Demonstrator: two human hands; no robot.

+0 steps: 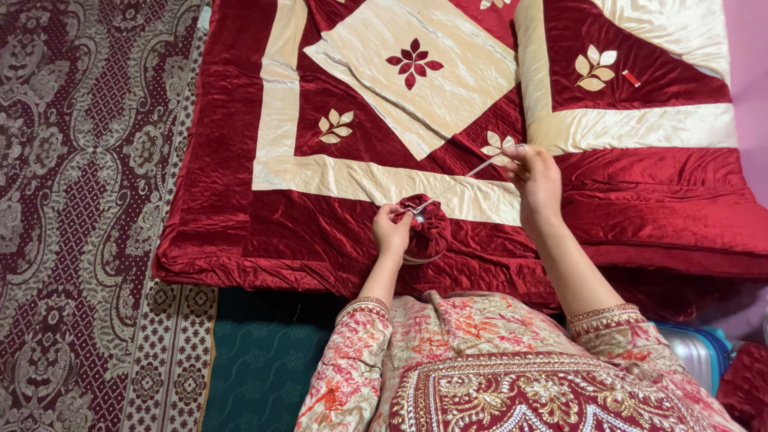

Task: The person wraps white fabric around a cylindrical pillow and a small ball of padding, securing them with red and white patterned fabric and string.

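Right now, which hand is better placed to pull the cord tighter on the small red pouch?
Right hand, probably: it pinches the pale drawstring stretched away from the pouch. The left hand grips the pouch's gathered neck.

Deep red velvet pouch (426, 230) w/ pale drawstring (460, 180) in grip. Beneath: red & cream quilt (360, 172), leaf appliqués. Left of grip: maroon-grey floral carpet (80, 200). Below: teal mat (260, 360).
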